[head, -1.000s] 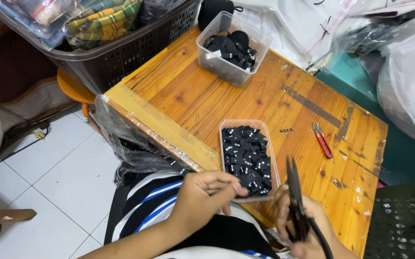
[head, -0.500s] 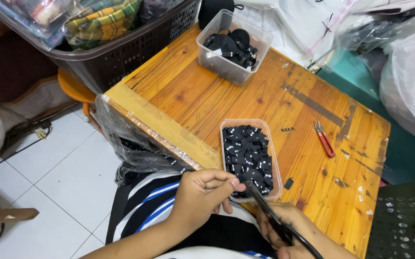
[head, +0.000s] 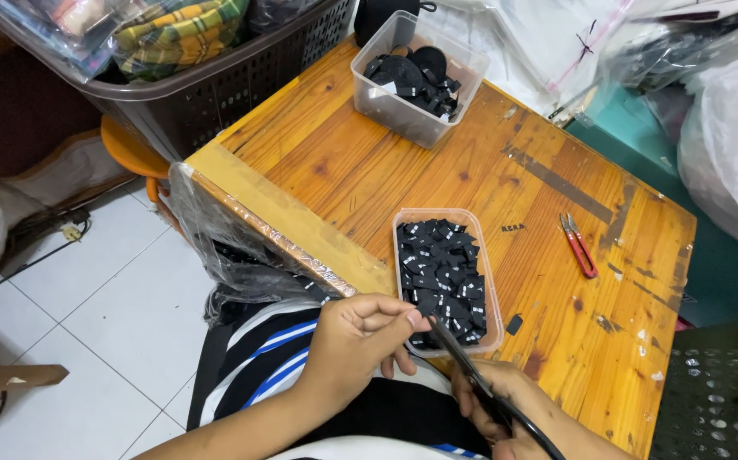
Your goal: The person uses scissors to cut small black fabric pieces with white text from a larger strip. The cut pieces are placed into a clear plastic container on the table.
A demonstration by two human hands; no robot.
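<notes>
Two bare hands work at the orange wooden bench's [head: 318,162] near edge — the left hand [head: 354,341] pinches something small, hidden in its fingers, while the right hand [head: 505,409] grips black-handled scissors [head: 463,366], blades at that pinch, beside a clear tray of black tags [head: 444,277].

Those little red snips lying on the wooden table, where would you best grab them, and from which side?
Probably around the middle of the red snips, pinching across both red arms from above. They lie flat on the table with open wood all round, so a straight-down reach is free. The arms join at the lower right end and part toward the upper left tips, so keep fingers off those.
</notes>
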